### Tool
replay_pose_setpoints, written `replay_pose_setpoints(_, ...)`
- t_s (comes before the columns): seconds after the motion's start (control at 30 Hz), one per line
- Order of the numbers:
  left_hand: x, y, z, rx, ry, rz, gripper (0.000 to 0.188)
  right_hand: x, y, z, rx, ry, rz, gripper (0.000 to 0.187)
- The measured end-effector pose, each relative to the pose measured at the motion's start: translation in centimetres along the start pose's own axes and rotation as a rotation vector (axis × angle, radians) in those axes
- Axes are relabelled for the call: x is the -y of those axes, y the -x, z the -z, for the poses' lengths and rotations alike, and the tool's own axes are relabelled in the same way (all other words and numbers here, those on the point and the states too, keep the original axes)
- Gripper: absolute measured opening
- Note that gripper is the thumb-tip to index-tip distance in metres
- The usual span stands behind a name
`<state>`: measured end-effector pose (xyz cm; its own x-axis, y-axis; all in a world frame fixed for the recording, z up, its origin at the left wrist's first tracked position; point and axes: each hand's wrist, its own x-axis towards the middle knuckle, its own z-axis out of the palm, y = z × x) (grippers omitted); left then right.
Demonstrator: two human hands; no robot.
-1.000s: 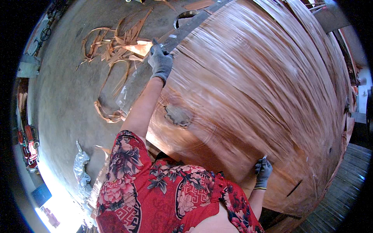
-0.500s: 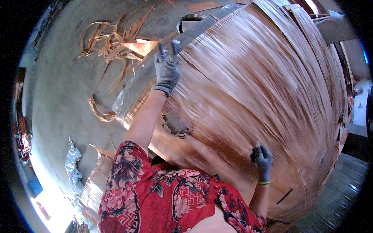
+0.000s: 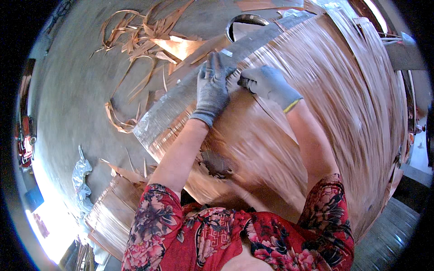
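Observation:
A large sheet of reddish-brown wood veneer point(image 3: 325, 104) with wavy grain lies across the stack in front of me. My left hand point(image 3: 212, 92), in a grey glove, rests near its far left edge, fingers stretched out towards a grey strip point(image 3: 174, 97) along that edge. Just right of it is my right hand point(image 3: 271, 86), gloved in grey with a yellow cuff. Its fingers are closed together against the veneer, at the upper end of a dark split point(image 3: 264, 110). Whatever they may pinch is hidden. A ragged dark hole point(image 3: 217, 163) shows below my left forearm.
Torn veneer strips point(image 3: 144, 38) lie heaped on the grey floor beyond the edge. A black-rimmed round container point(image 3: 246, 22) stands beside the stack. At lower left are a crumpled plastic bag point(image 3: 81, 178) and another veneer pile point(image 3: 115, 198).
My right hand has moved from the lower right of the sheet up and left, beside my left hand. My left hand stays at the far edge, its fingers now closer together.

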<state>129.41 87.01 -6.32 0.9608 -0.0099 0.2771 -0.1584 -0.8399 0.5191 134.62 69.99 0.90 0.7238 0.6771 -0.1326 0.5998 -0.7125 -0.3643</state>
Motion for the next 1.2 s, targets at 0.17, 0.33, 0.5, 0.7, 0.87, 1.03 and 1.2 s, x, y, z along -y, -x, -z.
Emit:
replay_pose_setpoints(0.17,0.5,0.2,-0.6,-0.001,0.016,0.006,0.069,-0.1,-2.6,-0.4,0.143,0.072,-0.121,0.024)
replay_pose_setpoints(0.33,0.2,0.1,-0.7,-0.001,0.001,-0.024,0.073,1.3,-4.0,0.2,0.228,0.194,-0.392,0.032)
replay_pose_setpoints(0.5,0.3,1.2,-1.0,-0.263,-0.001,-0.245,0.071,1.9,-4.2,0.8,0.240,0.310,-0.516,0.028)
replay_pose_setpoints(0.7,-2.1,2.3,-0.6,0.005,-0.337,-0.203,0.052,0.3,-1.9,1.8,0.238,0.102,-0.341,0.030)
replay_pose_setpoints(0.87,-3.5,1.9,0.5,0.186,-0.433,-0.118,0.041,1.8,-0.5,0.5,0.157,0.098,-0.437,0.028)
replay_pose_setpoints(1.03,-3.2,0.9,-1.6,0.230,-0.594,-0.150,0.038,3.5,3.6,-1.3,-0.001,-0.036,-0.524,0.027)
replay_pose_setpoints(1.2,-1.5,1.0,0.4,0.227,-0.590,-0.185,0.053,6.7,14.8,-3.6,-0.126,-0.412,-0.430,0.026)
